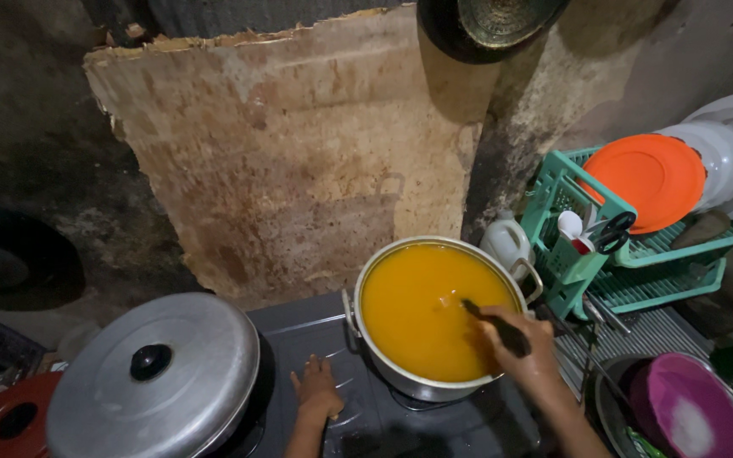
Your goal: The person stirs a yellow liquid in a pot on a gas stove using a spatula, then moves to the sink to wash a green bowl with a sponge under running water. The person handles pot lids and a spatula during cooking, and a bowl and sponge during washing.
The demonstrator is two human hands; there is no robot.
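Pot of orange soup (right hand stirring, ladle dipped).

a dark stovetop carried it all: the metal pot of orange soup sat on the right burner, the lidded silver pan on the left, and the left hand rested flat between them.

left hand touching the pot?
Apart. The head view shows the left hand flat on the dark stovetop, with a strip of stovetop between it and the pot.
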